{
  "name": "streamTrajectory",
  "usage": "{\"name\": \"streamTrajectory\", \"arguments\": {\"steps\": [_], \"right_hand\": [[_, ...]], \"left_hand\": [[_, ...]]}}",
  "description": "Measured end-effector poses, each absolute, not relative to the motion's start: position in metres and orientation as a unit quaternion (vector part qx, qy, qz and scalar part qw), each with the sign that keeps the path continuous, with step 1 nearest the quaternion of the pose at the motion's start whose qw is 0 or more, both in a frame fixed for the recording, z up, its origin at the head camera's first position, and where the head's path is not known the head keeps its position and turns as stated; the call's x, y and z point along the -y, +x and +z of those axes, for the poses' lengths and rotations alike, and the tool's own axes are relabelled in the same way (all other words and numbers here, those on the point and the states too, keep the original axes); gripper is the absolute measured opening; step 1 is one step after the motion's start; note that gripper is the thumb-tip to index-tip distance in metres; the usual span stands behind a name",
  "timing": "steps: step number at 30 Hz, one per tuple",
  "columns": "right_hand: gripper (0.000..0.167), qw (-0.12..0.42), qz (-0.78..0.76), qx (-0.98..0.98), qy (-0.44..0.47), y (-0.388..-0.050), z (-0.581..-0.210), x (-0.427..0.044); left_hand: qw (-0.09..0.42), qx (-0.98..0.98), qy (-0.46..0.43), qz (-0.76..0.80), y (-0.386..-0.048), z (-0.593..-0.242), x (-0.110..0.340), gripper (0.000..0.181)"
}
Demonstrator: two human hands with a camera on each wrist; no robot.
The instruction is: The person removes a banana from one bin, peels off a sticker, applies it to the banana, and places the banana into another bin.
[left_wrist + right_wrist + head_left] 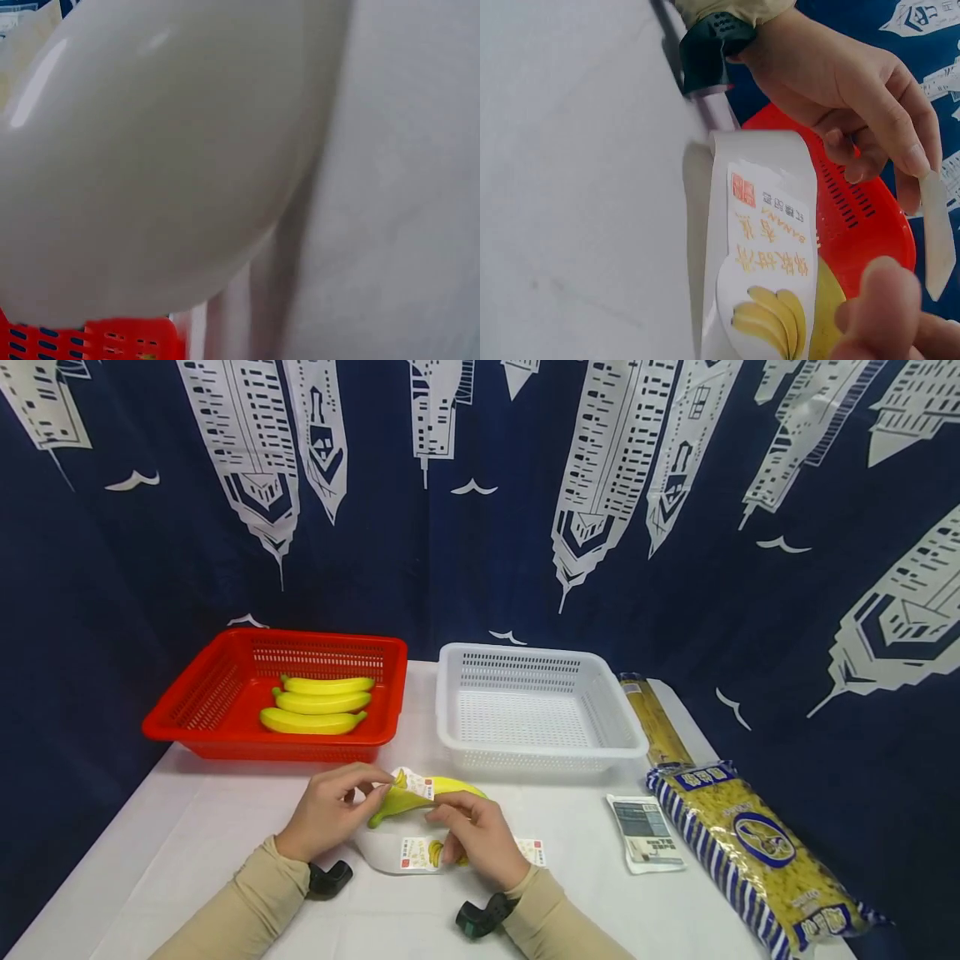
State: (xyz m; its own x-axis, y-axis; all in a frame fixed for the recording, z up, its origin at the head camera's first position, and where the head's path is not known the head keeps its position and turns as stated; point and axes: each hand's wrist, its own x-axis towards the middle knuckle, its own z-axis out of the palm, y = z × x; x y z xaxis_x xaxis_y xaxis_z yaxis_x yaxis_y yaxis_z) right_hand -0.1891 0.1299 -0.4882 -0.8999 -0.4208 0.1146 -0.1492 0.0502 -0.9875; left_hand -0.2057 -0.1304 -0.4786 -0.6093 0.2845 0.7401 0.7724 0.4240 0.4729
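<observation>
My left hand point(330, 806) pinches one end of a thin white label with banana pictures point(415, 783), seen nearly edge-on in the right wrist view. Close behind and under that label lies a yellow banana point(467, 787) with a green tip. Curved fingers of my right hand point(483, 839) are at the banana's near side; whether they grip it or only touch it is hidden. A glossy backing strip with printed labels point(415, 854) runs behind the right fingers. The strip's blank side point(150, 172) bulges across the left wrist view, and a printed label point(769, 247) faces the right wrist camera.
A red basket point(225, 727) at the back left holds several bananas point(322, 703). Beside it stands a white basket point(540, 760). On the right lie a small white packet point(647, 835), a long brown pack point(655, 718) and a large pasta bag point(757, 852).
</observation>
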Motion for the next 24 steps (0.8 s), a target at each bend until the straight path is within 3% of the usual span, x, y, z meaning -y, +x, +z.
{"name": "streamTrajectory", "arguments": {"steps": [6, 12, 15, 22, 24], "right_hand": [[0.04, 0.106, -0.708, -0.668, -0.204, -0.19, -0.487, -0.131], [0.026, 0.046, -0.709, -0.685, -0.161, -0.19, -0.488, -0.131], [0.021, 0.026, -0.699, -0.699, -0.15, -0.191, -0.488, -0.13], [0.012, -0.05, -0.677, -0.724, -0.124, -0.192, -0.487, -0.13], [0.011, -0.07, -0.675, -0.725, -0.115, -0.193, -0.486, -0.131]], "left_hand": [[0.268, 0.775, -0.38, -0.427, -0.204, -0.481, 0.125, 0.043], [0.242, 0.79, -0.389, -0.407, -0.201, -0.481, 0.122, 0.04], [0.236, 0.802, -0.379, -0.397, -0.2, -0.482, 0.121, 0.037], [0.292, 0.84, -0.31, -0.336, -0.205, -0.487, 0.119, 0.039], [0.275, 0.86, -0.275, -0.329, -0.207, -0.489, 0.12, 0.042]]}}
